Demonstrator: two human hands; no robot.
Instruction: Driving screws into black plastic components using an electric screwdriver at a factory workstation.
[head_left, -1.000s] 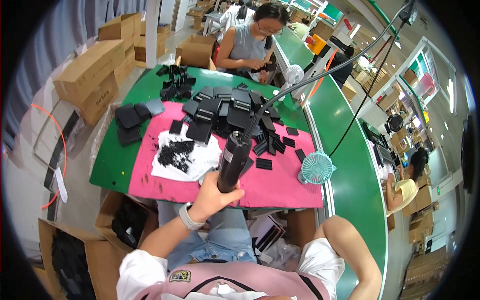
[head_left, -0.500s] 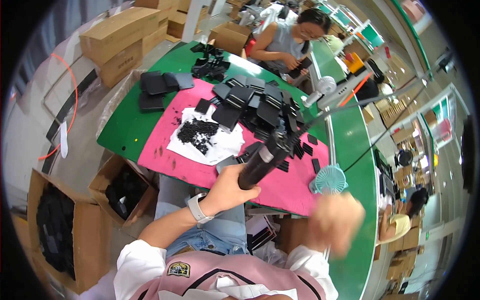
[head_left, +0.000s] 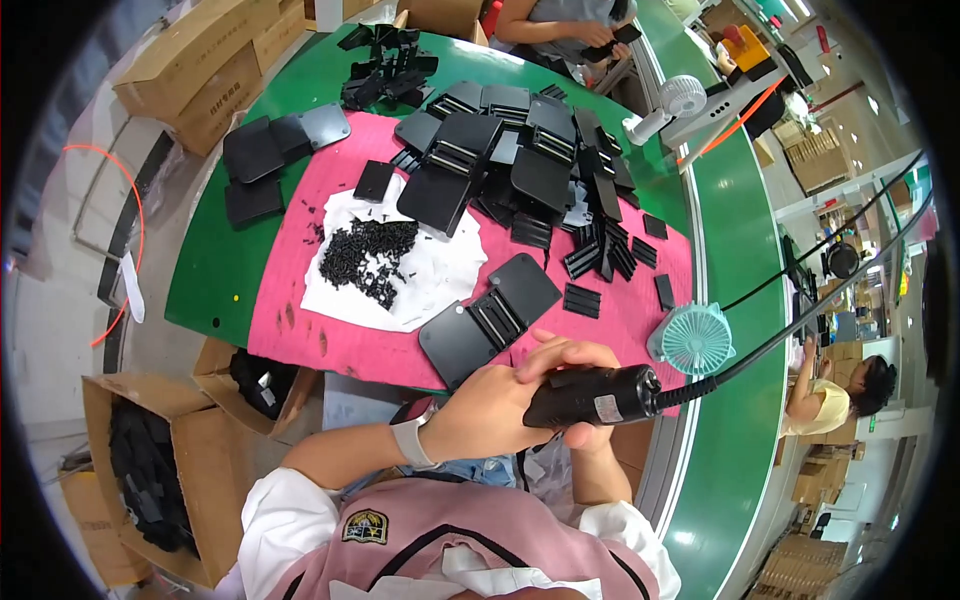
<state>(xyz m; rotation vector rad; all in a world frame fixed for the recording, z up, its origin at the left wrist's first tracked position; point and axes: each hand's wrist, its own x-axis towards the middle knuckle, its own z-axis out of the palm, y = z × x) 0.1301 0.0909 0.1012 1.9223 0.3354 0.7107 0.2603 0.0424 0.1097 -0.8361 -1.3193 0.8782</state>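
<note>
In my left hand (head_left: 485,412), closed around it, is a black corded electric screwdriver (head_left: 600,396) lying nearly level, its cord end to the right. My right hand (head_left: 585,352) is behind the tool, close against my left hand. Its fingers look curled, mostly hidden, and what they pinch, if anything, does not show. Just beyond the hands, a black hinged two-plate part (head_left: 475,338) lies on the pink mat (head_left: 365,352). Further left, small black screws (head_left: 365,255) are heaped on a white cloth (head_left: 435,285).
Black hinged plates (head_left: 465,140) are piled at the mat's far side, with short black strips (head_left: 600,250) to their right. A teal fan (head_left: 692,338) stands right of my hands. The cord (head_left: 790,330) runs off rightward. Open cartons (head_left: 205,470) stand lower left; a co-worker (head_left: 570,35) sits opposite.
The screwdriver has swung from slanting upward to nearly level. My right hand has come from beside the fan to the tool. The hinged part near me now shows more fully.
</note>
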